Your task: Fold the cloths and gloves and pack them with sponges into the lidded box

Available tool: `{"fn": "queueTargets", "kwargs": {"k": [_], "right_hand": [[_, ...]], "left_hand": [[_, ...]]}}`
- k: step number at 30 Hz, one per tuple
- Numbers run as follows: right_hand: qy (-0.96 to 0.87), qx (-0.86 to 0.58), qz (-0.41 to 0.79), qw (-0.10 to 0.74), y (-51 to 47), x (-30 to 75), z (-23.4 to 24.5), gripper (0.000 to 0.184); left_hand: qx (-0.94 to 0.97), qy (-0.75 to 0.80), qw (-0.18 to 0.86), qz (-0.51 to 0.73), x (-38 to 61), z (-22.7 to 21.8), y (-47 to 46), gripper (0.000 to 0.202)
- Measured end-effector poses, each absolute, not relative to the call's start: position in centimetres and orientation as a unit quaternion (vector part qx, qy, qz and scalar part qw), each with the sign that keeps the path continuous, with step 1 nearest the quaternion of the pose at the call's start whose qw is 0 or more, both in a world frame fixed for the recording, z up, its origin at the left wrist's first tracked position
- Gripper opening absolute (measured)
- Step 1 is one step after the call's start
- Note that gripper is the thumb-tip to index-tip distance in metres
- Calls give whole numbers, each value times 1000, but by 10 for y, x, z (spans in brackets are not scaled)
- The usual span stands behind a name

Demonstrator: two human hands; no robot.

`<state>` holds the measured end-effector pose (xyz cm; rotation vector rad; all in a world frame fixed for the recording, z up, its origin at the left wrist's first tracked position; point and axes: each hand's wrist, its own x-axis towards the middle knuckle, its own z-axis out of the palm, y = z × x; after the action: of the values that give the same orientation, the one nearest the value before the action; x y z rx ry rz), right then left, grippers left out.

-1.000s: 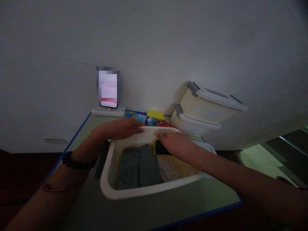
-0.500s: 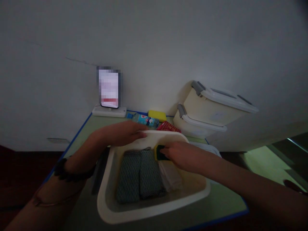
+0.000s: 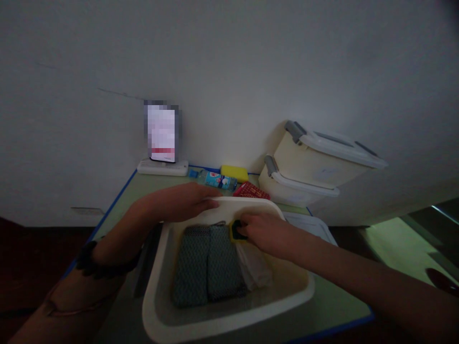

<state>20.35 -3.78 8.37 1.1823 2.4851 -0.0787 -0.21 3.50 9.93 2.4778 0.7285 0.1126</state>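
A white plastic bin (image 3: 247, 203) stands in front of me, slightly tilted in view. My left hand (image 3: 188, 199) is closed over its far rim, thumb inside and fingers toward the outside. Inside the bin, my right hand (image 3: 267, 232) grips a yellow-and-green scouring sponge (image 3: 234, 235) near the far wall. Two folded grey-green mesh-patterned cloths (image 3: 191, 270) lie side by side on the bin's left. Beside them, below the sponge, is a crumpled whitish, thin-looking piece (image 3: 255, 267); its kind is unclear. My fingers partly cover the sponge.
Behind the bin on the green table (image 3: 143, 184) lie a bottle with a blue label (image 3: 217, 180), a yellow sponge block (image 3: 234, 173) and a red patterned packet (image 3: 251, 190). Two lidded bins (image 3: 315, 157) are stacked at right. A lit screen (image 3: 162, 131) stands at left by the wall.
Both hands keep their holds on the rim and the sponge. My right hand and the sponge have shifted only very slightly. The bin sits a touch nearer in view.
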Motion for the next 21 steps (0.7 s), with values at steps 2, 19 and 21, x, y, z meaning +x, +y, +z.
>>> {"fn": "queueTargets", "kwargs": {"k": [2,19,21], "right_hand": [[883,432,-32,183,-39,204,85,21],[881,448,17,149,-44,213,83,15],[890,433,19,139,-44,215,83,13]], "left_hand": [[922,270,275,39,-2,99,35,36],[914,275,296,28,-5,102,35,39],[909,291,300,10,-9,102,36,41]]}}
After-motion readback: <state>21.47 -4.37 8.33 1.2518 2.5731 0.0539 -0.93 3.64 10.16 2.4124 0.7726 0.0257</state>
